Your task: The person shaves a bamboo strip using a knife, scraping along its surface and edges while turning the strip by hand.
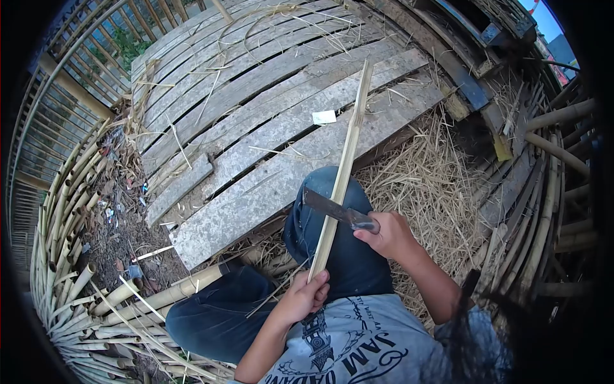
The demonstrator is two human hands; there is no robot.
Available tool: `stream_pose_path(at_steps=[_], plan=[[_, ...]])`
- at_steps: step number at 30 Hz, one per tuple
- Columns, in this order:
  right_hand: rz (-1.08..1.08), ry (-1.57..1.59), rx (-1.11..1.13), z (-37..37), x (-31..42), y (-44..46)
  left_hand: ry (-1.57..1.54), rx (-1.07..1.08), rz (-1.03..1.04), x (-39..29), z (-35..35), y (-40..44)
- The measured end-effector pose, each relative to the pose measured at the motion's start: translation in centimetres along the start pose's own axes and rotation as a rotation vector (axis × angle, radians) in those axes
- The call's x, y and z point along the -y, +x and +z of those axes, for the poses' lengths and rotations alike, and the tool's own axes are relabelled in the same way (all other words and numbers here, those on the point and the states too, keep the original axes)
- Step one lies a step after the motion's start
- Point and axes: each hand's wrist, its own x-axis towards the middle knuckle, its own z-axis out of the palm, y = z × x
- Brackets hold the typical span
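A long split bamboo strip point(346, 160) runs from my lap up over the plank platform. Its near end sits in my left hand point(304, 296), whose fingers are wrapped round it. My right hand point(384, 235) grips the handle of a knife point(328, 206) with a wide, dark blade. The blade lies across the strip above my raised knee, pointing left; whether it touches the strip I cannot tell. Both hands are closed.
A weathered wooden plank platform point(256, 168) lies ahead, with thin shavings and a small white paper point(324, 117) on it. Heaped bamboo shavings point(425, 179) cover the ground at right. Bamboo poles point(70, 217) are stacked at left, beside a slatted fence point(57, 121).
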Motion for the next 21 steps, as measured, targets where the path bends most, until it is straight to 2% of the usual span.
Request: stream_pose_path(at_steps=[6,21], plan=[[0.062,0.065,0.01,0.1,0.3,0.0,-0.004,-0.038,-0.022,2.3,-0.2,-2.8],[0.027,0.035,0.002,0.5,0.6,-0.2,0.095,-0.143,-0.026,5.0,-1.2,-9.5]])
